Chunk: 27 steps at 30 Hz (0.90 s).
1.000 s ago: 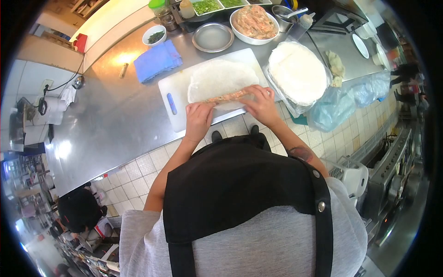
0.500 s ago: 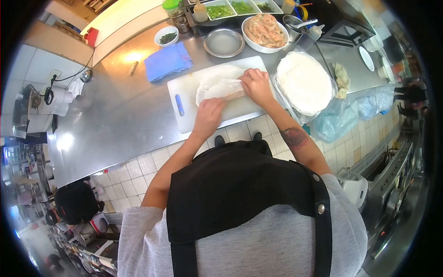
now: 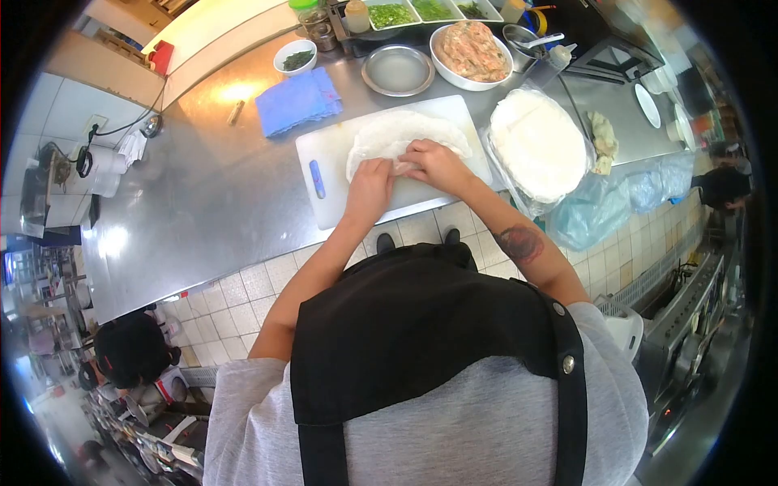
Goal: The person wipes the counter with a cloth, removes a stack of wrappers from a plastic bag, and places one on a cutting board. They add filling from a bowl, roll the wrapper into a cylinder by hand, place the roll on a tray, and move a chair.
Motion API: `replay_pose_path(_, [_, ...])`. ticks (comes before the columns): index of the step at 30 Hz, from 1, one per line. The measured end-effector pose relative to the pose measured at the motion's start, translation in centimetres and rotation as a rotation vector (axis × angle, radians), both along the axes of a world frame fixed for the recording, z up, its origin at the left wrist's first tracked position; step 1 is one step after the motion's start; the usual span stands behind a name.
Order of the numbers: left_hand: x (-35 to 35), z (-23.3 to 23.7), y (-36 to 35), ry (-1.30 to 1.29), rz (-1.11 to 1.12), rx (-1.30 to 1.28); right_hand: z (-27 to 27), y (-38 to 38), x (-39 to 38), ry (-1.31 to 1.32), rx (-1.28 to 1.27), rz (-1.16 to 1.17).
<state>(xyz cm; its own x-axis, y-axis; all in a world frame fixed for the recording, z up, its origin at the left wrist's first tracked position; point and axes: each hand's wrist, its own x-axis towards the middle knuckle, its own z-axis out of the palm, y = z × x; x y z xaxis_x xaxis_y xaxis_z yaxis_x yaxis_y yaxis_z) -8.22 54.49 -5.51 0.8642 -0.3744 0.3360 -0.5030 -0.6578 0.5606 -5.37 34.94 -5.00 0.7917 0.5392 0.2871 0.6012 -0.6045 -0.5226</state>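
A thin, whitish wrapper sheet lies spread on the white cutting board, its far part flat. The near edge is bunched up under my fingers, and whatever filling sits in that fold is mostly hidden. My left hand is closed at the near edge, with its fingertips pressed onto the fold. Close beside it, my right hand pinches the same fold from the right. Just right of the board rests a stack of round white wrappers on clear plastic.
Behind the board stand a metal plate and a white bowl of minced filling. A folded blue cloth and a small bowl of dark greens are at back left. Plastic bags hang at the right edge.
My right hand has moved left and nearer to me, close to my left hand. The sheet's raised flap is down, and its far part now lies flat.
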Motion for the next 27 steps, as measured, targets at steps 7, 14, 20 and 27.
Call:
replay_pose_path(7, [1.3, -0.9, 0.1, 0.135, 0.083, 0.022, 0.0, 0.0, 0.1, 0.066, -0.016, 0.017])
replay_pose_path(14, [1.3, -0.7, 0.4, 0.205, 0.084, 0.089, 0.9, 0.4, 0.0, 0.168, -0.044, 0.013])
replay_pose_path(20, [0.7, -0.6, 1.2, 0.212, 0.062, 0.063, 0.8, -1.9, 0.2, 0.132, -0.044, 0.035])
replay_pose_path(27, [0.2, 1.1, -2.7, 0.047, -0.011, 0.166, 1.0, -6.1, 0.2, 0.128, -0.059, 0.007])
